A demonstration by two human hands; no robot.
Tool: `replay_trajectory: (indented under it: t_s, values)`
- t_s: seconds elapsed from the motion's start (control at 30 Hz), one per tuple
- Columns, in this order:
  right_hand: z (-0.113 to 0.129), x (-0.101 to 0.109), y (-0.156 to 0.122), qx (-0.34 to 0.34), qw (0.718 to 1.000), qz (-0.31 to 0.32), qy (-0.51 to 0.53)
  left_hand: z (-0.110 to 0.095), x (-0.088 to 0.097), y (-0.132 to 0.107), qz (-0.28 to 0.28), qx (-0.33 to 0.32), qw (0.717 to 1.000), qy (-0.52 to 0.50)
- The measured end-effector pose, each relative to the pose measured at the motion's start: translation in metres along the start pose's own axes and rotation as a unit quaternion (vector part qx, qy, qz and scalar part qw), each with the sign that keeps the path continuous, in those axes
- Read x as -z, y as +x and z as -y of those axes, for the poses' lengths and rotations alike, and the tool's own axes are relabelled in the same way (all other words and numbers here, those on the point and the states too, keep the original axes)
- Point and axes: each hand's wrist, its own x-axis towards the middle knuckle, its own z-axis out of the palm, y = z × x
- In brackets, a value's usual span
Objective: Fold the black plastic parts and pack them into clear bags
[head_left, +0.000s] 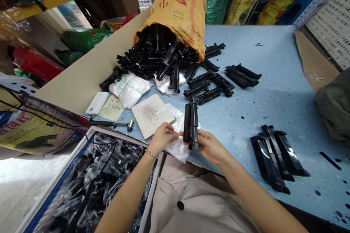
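My right hand [210, 146] is closed round the lower end of a long black plastic part [191, 122], holding it upright near the table's front edge. My left hand [163, 137] pinches a clear plastic bag [177, 147] that lies just left of that part. A white tile [151, 114] with a heap of small metal bits on it sits just beyond my left hand. Further back, a yellow woven sack [180, 7] lies on its side, spilling a pile of black plastic parts [155, 58] onto the blue table [284, 94].
Several finished black parts [276, 160] lie at the right front. White bags [129, 89], a white power bank [97, 102], a paper slip and a small hammer [115, 123] sit at the left. A bin lined with clear plastic [93, 178] stands below left.
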Motion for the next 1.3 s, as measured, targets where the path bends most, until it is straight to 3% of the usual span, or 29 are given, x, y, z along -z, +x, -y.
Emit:
replay_trajectory:
  t_s: [0.07, 0.13, 0.23, 0.3, 0.37, 0.47, 0.57, 0.63, 0.73, 0.83, 0.93, 1.03, 1.1, 1.2, 1.3]
  values:
    - [-0.004, 0.002, 0.006, -0.004, 1.0, -0.007, 0.003, -0.005, 0.003, -0.004, -0.026, -0.048, 0.997, 0.062]
    - [-0.008, 0.003, 0.007, -0.007, 1.0, -0.027, -0.001, -0.013, 0.008, -0.009, -0.048, -0.125, 0.974, 0.184]
    - [-0.01, 0.005, -0.005, 0.007, 0.998, -0.061, -0.004, -0.025, 0.016, -0.015, -0.054, -0.217, 0.889, 0.4]
    - [-0.013, 0.007, -0.022, -0.016, 0.999, -0.041, 0.019, -0.027, 0.02, -0.014, -0.032, -0.23, 0.854, 0.466]
    - [-0.022, 0.01, -0.039, -0.091, 0.993, 0.014, 0.076, -0.024, 0.023, -0.011, 0.001, -0.238, 0.86, 0.45]
    - [-0.042, 0.011, -0.052, -0.211, 0.955, 0.089, 0.191, -0.018, 0.027, -0.01, 0.026, -0.253, 0.886, 0.389]
    - [-0.059, 0.01, -0.049, -0.238, 0.927, 0.11, 0.269, -0.017, 0.023, -0.027, 0.024, -0.269, 0.88, 0.392]
    - [-0.061, 0.009, -0.041, -0.205, 0.94, 0.086, 0.259, -0.019, 0.012, -0.046, 0.046, -0.289, 0.869, 0.398]
    - [-0.057, 0.009, -0.028, -0.097, 0.984, -0.008, 0.148, -0.021, -0.011, -0.075, 0.131, -0.306, 0.865, 0.376]
    - [-0.049, 0.009, -0.025, -0.019, 0.995, -0.086, 0.038, -0.024, -0.029, -0.094, 0.179, -0.287, 0.876, 0.343]
    - [-0.043, 0.0, -0.035, 0.019, 0.991, -0.059, -0.116, -0.037, -0.028, -0.112, 0.177, -0.266, 0.891, 0.323]
    - [-0.04, -0.013, -0.052, -0.033, 0.981, 0.105, -0.16, -0.062, -0.003, -0.141, 0.136, -0.217, 0.904, 0.341]
    - [-0.038, -0.018, -0.061, -0.085, 0.971, 0.17, -0.144, -0.074, 0.029, -0.161, 0.102, -0.149, 0.914, 0.364]
    - [-0.036, -0.013, -0.066, -0.093, 0.969, 0.142, -0.176, -0.065, 0.1, -0.185, 0.033, -0.006, 0.912, 0.409]
    - [-0.036, 0.001, -0.062, -0.064, 0.973, 0.087, -0.205, -0.029, 0.185, -0.2, -0.069, 0.167, 0.867, 0.465]
